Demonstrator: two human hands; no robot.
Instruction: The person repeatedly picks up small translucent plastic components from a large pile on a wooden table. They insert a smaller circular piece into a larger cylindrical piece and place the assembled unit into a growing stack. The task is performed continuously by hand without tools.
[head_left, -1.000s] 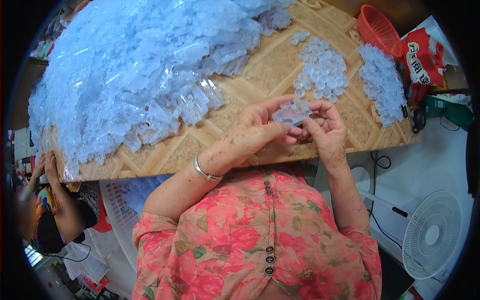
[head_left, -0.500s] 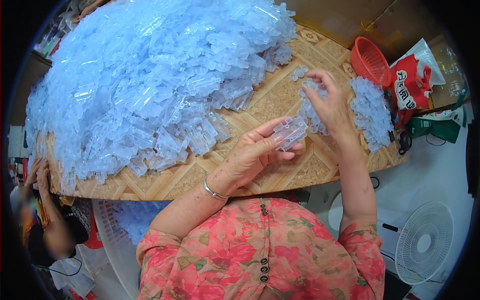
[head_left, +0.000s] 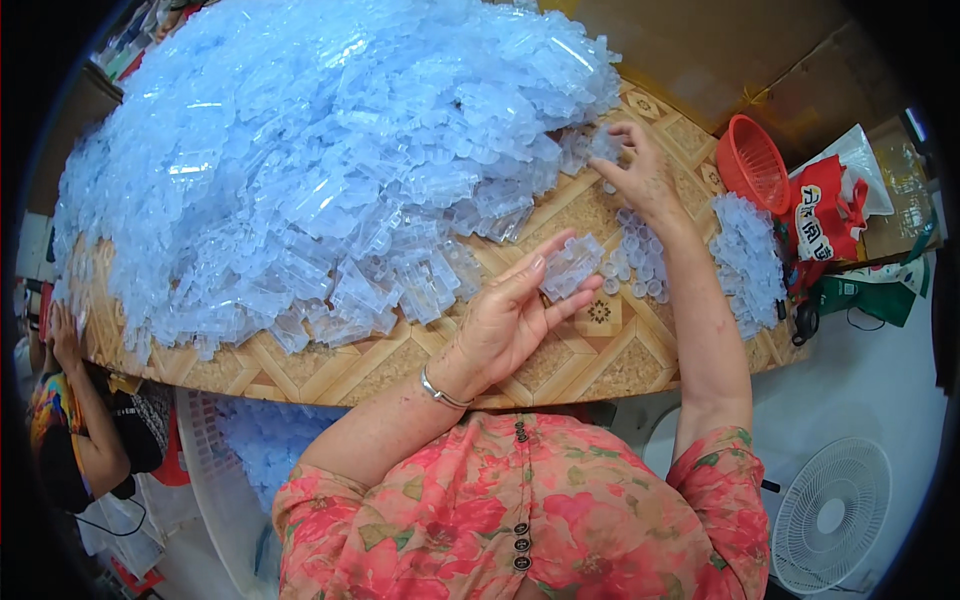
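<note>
Two hands are busy. Her left hand (head_left: 510, 315) pinches a small clear plastic strip (head_left: 570, 265) at its edge, over the table (head_left: 600, 350). Her right hand (head_left: 640, 175) picks at the big pile (head_left: 330, 160), fingers spread. It looks light, stiff and slippery.

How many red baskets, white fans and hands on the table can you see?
Red basket: 1
White fan: 1
Hands at the table: 2, left hand holding a clear plastic piece, right hand at the pile
Total: 4
</note>
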